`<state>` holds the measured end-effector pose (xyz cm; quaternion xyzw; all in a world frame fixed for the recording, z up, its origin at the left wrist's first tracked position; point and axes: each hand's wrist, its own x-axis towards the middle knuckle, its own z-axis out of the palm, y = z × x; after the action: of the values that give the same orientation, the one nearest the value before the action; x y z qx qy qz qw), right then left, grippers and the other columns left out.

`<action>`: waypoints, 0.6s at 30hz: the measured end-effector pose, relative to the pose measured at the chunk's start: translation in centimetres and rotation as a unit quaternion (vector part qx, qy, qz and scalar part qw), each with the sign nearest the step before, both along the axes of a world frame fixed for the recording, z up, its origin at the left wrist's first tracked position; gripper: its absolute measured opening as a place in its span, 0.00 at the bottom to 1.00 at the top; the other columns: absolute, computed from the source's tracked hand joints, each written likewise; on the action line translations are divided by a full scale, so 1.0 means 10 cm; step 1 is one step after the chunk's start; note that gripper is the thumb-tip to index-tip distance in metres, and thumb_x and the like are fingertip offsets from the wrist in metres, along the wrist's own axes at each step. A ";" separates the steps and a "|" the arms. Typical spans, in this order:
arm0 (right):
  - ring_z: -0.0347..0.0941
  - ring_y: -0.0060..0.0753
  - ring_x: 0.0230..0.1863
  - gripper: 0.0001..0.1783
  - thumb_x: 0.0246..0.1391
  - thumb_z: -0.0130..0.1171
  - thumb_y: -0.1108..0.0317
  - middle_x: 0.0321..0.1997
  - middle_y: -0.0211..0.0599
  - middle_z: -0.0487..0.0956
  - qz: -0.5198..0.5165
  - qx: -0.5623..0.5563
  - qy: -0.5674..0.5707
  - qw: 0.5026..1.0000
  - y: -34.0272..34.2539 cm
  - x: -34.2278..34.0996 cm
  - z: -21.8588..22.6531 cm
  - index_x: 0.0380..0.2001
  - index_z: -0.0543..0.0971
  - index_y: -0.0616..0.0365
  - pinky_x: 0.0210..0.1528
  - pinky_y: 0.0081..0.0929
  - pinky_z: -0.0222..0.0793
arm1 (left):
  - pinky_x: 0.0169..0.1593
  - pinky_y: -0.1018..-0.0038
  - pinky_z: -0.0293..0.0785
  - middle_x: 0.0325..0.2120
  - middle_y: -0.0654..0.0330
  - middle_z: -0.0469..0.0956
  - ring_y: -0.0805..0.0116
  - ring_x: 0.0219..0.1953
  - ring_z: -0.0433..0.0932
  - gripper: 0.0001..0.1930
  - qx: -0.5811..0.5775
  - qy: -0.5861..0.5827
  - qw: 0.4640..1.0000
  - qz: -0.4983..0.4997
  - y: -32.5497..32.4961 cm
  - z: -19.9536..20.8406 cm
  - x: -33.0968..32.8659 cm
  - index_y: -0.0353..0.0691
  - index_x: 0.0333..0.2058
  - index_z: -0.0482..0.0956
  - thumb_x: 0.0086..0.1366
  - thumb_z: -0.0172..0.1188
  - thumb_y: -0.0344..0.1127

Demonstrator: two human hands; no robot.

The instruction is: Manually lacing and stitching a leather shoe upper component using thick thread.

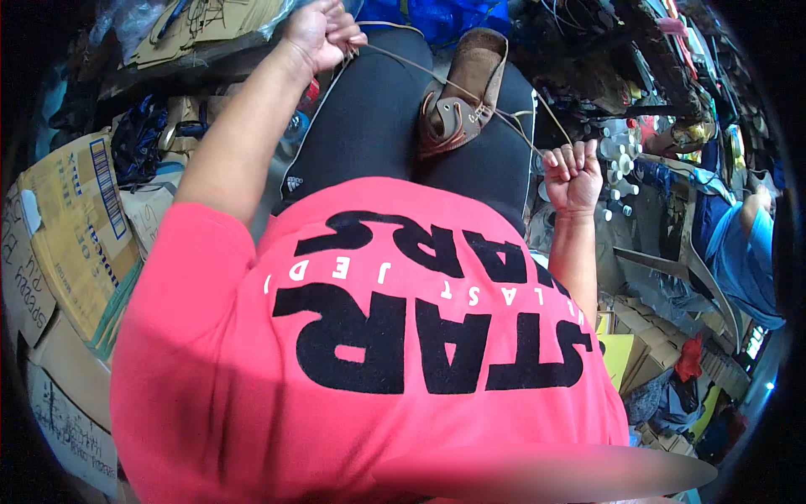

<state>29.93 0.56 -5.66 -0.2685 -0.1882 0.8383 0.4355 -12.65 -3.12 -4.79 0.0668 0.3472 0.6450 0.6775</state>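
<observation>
A brown leather shoe upper (pixel 482 65) with eyelets lies across my thighs, mostly on the right one. A thin tan thread (pixel 401 60) runs from it toward both sides, in the air above my legs. My left hand (pixel 323 38) is raised beyond my left knee, its fingers closed on one length of the thread. Off to the right of my right thigh, my right hand (pixel 573 178) is curled closed around the other length. Neither hand touches the leather. Where the thread passes through the upper is too small to make out.
Cardboard boxes (pixel 80 227) are stacked at my left. Several small white bottles (pixel 620 155) stand beyond my right hand. Blue plastic (pixel 457 17) lies past my knees. Another person in blue clothing (pixel 743 260) is at the far right. Flat brown pieces (pixel 197 34) lie at the upper left.
</observation>
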 end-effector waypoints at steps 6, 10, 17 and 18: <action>0.72 0.27 0.37 0.27 0.56 0.55 0.65 0.39 0.33 0.75 0.086 0.073 -0.561 0.820 0.04 0.58 -0.04 0.59 0.64 0.54 0.39 0.21 0.67 | 0.32 0.54 0.76 0.30 0.49 0.80 0.50 0.35 0.80 0.23 -0.047 0.509 0.859 0.040 -0.39 0.04 -0.64 0.39 0.20 0.70 0.69 0.42 0.48; 0.64 0.16 0.33 0.32 0.52 0.59 0.68 0.32 0.23 0.69 0.025 0.255 -0.574 0.778 0.16 0.21 0.39 0.61 0.63 0.52 0.37 0.16 0.63 | 0.44 0.67 0.71 0.37 0.56 0.75 0.58 0.42 0.76 0.18 0.210 0.853 0.477 0.023 -0.61 0.59 0.56 0.40 0.38 0.78 0.57 0.61 0.47; 0.62 0.16 0.26 0.22 0.46 0.66 0.66 0.26 0.26 0.68 0.183 0.560 -0.526 0.613 0.37 -0.88 0.70 0.47 0.76 0.52 0.30 0.18 0.63 | 0.38 0.66 0.71 0.37 0.54 0.71 0.58 0.34 0.76 0.30 0.229 0.874 0.371 -0.215 -0.59 0.53 1.45 0.39 0.38 0.71 0.41 0.70 0.52; 0.62 0.16 0.26 0.18 0.46 0.67 0.65 0.24 0.28 0.68 0.198 0.557 -0.566 0.575 0.38 -0.90 0.70 0.41 0.76 0.55 0.28 0.19 0.63 | 0.37 0.66 0.70 0.34 0.55 0.72 0.59 0.33 0.76 0.26 0.251 0.867 0.388 -0.186 -0.61 0.47 1.41 0.39 0.35 0.71 0.42 0.69 0.48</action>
<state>20.89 4.40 1.35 -0.3494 -0.8744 0.3116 0.1278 1.45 -9.26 -0.07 0.8200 0.5475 0.1536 0.0652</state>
